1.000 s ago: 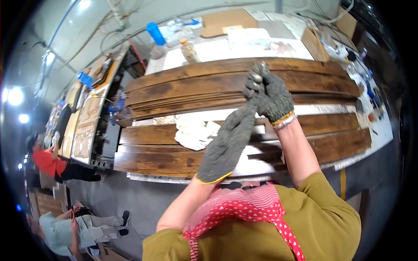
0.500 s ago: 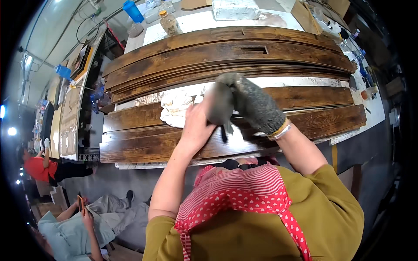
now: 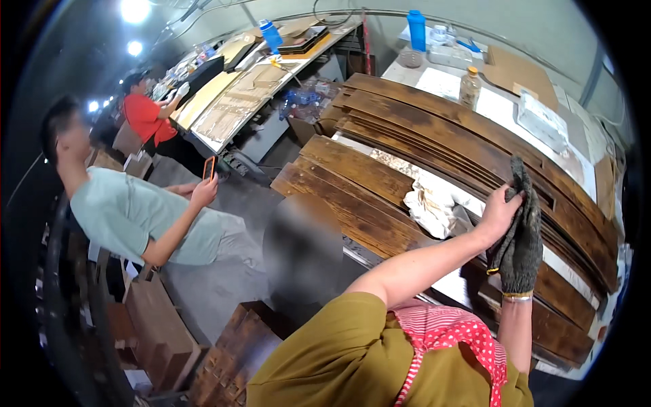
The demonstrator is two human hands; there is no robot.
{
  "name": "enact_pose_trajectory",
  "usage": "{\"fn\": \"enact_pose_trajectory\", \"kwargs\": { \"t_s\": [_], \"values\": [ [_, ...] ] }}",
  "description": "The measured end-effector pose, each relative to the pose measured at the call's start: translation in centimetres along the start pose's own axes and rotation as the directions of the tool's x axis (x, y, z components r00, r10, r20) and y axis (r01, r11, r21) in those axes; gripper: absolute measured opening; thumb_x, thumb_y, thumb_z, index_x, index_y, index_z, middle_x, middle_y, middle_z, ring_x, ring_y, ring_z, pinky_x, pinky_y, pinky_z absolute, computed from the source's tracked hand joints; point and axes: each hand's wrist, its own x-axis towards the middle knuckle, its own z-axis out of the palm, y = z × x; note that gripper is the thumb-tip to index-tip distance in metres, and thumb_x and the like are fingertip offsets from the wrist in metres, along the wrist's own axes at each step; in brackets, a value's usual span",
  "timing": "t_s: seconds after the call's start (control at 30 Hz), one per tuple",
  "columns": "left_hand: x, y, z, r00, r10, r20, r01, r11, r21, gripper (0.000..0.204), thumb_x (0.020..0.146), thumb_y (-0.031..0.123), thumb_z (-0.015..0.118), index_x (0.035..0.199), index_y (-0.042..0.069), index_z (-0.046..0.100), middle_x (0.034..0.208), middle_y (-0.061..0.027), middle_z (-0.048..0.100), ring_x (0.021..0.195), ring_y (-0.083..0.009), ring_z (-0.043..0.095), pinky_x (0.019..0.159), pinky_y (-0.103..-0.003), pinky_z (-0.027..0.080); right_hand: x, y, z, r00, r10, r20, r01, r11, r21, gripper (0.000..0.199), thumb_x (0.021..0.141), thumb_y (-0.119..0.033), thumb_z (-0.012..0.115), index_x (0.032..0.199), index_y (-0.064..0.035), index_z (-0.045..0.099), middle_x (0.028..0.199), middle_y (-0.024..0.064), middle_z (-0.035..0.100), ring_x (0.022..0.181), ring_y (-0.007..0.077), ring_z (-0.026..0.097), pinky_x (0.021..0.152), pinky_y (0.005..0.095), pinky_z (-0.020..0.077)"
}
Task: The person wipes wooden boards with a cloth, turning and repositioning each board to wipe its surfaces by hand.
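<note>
My bare left hand (image 3: 500,216) is closed, pinching dark grey knit fabric near the finger end of my right hand. On my right hand (image 3: 523,247) is a dark grey work glove with a yellow cuff edge; a metallic band shows at the wrist. A second, loose work glove (image 3: 498,256) hangs beside it, cuff down, seemingly held between the two hands. Which layer my left fingers grip is partly hidden. Below the hands lie dark-stained wooden boards (image 3: 359,203), with a crumpled white cloth (image 3: 429,207) left of my hands.
More brown boards (image 3: 434,136) are stacked farther back. Behind them stand a bottle with an orange cap (image 3: 469,88) and a blue bottle (image 3: 416,30). At left, a person in pale green (image 3: 135,210) holds a phone; another in red (image 3: 146,115) is at a cardboard-covered bench (image 3: 237,102).
My view has swung left, bringing the other people and the bench farther in. My hands, close together before, now hold the gloves upright, and the loose glove's cuff shows.
</note>
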Motion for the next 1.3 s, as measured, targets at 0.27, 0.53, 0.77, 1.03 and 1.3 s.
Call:
{"fn": "enact_pose_trajectory", "kwargs": {
  "t_s": [0.27,0.53,0.77,1.03,1.3],
  "values": [
    [2.3,0.9,-0.5,0.988,0.137,-0.073,-0.125,0.981,0.145,0.021,0.09,0.016,0.06,0.081,-0.003,0.06,0.07,-0.0093,0.06,0.07,-0.0128,0.049,0.066,-0.033,0.045,-1.2,-0.4,4.0,0.989,-0.104,0.109,0.127,0.964,-0.234,0.054,0.093,-0.021,0.059,0.141,-0.0073,0.038,0.13,0.0019,0.051,0.11,0.0103,0.051,0.096,0.0273,0.0417],
    [9.5,1.4,-4.6,0.922,0.328,-0.206,-0.187,0.842,0.505,0.059,0.087,0.053,0.062,0.1,-0.004,0.063,0.089,-0.0121,0.066,0.082,-0.0215,0.063,0.075,-0.034,0.05,-5.8,-0.6,-3.0,0.884,-0.12,0.452,0.461,0.063,-0.885,0.041,0.097,-0.015,0.053,0.134,0.0017,0.045,0.13,0.01,0.055,0.113,0.0194,0.053,0.1,0.0317,0.0406],
    [9.1,10.0,-9.4,0.981,-0.175,0.079,0.135,0.919,0.371,0.049,0.091,0.038,0.063,0.113,-0.006,0.055,0.105,-0.0183,0.063,0.085,-0.0257,0.066,0.076,-0.038,0.055,-13.0,-11.5,-5.7,0.928,-0.292,-0.23,0.017,0.65,-0.76,0.041,0.094,-0.026,0.057,0.126,-0.0015,0.05,0.109,0.0099,0.065,0.095,0.0146,0.062,0.077,0.0268,0.049],
    [0.8,17.8,-4.7,0.808,-0.089,0.582,-0.336,0.742,0.58,0.054,0.078,0.021,0.074,0.123,-0.001,0.054,0.117,-0.0161,0.061,0.108,-0.0211,0.059,0.087,-0.031,0.048,-15.8,-25.1,5.8,0.863,-0.202,0.462,0.483,0.065,-0.873,0.026,0.096,-0.027,0.048,0.111,-0.0068,0.057,0.097,0.0095,0.058,0.073,0.0207,0.053,0.065,0.0329,0.048],
    [-8.6,14.9,-3.8,-0.043,-0.767,0.64,-0.098,0.641,0.761,0.017,0.093,0.019,0.056,0.099,0.004,0.062,0.082,-0.0093,0.068,0.075,-0.0222,0.066,0.067,-0.033,0.05,-17.7,-24.9,0.9,0.823,0.398,0.405,0.367,0.17,-0.914,0.033,0.089,-0.03,0.062,0.108,-0.0031,0.059,0.097,0.0116,0.063,0.083,0.0237,0.061,0.074,0.0338,0.0509]
  ]
}}
